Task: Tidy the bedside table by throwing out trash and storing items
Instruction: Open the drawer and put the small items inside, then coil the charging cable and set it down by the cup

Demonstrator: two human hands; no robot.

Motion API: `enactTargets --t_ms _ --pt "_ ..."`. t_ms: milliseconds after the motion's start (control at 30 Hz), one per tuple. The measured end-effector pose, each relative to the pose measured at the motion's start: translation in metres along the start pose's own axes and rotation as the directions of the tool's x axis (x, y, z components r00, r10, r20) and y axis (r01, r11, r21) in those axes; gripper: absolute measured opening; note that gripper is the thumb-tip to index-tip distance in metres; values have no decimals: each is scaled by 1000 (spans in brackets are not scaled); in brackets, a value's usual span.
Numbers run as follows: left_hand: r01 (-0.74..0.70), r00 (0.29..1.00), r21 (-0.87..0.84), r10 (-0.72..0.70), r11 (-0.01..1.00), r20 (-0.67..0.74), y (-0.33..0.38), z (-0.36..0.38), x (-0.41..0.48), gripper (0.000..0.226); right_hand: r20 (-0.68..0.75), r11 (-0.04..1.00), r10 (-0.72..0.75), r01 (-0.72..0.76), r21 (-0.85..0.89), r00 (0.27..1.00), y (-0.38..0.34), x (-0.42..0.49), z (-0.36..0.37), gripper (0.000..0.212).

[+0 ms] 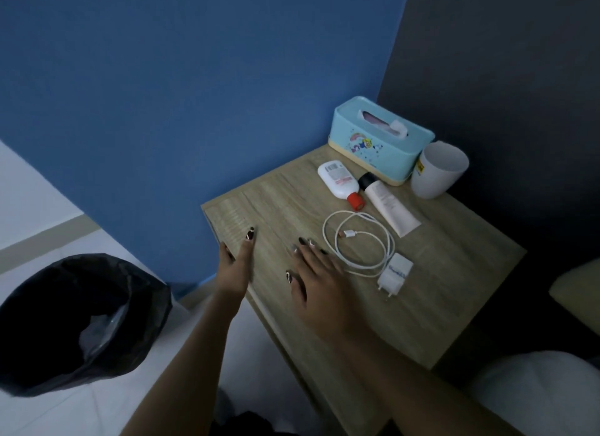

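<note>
On the wooden bedside table (pixel 438 273) lie a white bottle with a red cap (pixel 339 181), a white tube with a black cap (pixel 388 205), and a coiled white charging cable (pixel 360 237) joined to a white plug adapter (pixel 394 273). A white cup (pixel 438 171) and a light blue tissue box (pixel 380 140) stand at the back. My left hand (pixel 235 267) rests at the table's left edge, fingers apart, holding nothing. My right hand (pixel 319 280) lies flat on the tabletop just left of the cable, empty.
A bin lined with a black bag (pixel 81 322) stands on the white floor to the left. A blue wall is behind the table and a dark wall is on the right. Part of a bed (pixel 574 293) shows at the right edge.
</note>
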State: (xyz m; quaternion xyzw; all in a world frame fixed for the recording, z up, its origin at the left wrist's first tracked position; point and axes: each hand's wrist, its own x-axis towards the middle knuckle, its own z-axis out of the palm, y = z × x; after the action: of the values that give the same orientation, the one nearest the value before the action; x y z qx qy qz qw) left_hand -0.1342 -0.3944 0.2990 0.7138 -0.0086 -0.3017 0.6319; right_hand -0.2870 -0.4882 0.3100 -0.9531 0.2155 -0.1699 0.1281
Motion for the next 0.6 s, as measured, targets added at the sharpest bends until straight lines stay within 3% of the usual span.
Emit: enactTargets --t_ms 300,367,500,567,600 --pt "11 999 25 -12 1000 36 6 -2 -3 69 24 999 4 -4 40 1000 -1 3 -1 46" --pt "31 998 52 -34 998 57 11 -3 -6 72 -1 992 -17 17 124 1000 -2 2 -7 43" --pt "21 998 166 -29 986 48 26 -4 -13 88 -75 938 221 -191 288 972 12 12 -47 37" --pt "7 999 209 -14 978 32 31 -6 -22 89 -126 945 308 -288 157 943 36 27 -69 29" --pt "-9 1000 240 4 971 20 31 -8 -29 87 -86 946 325 -322 45 942 49 37 -80 33"
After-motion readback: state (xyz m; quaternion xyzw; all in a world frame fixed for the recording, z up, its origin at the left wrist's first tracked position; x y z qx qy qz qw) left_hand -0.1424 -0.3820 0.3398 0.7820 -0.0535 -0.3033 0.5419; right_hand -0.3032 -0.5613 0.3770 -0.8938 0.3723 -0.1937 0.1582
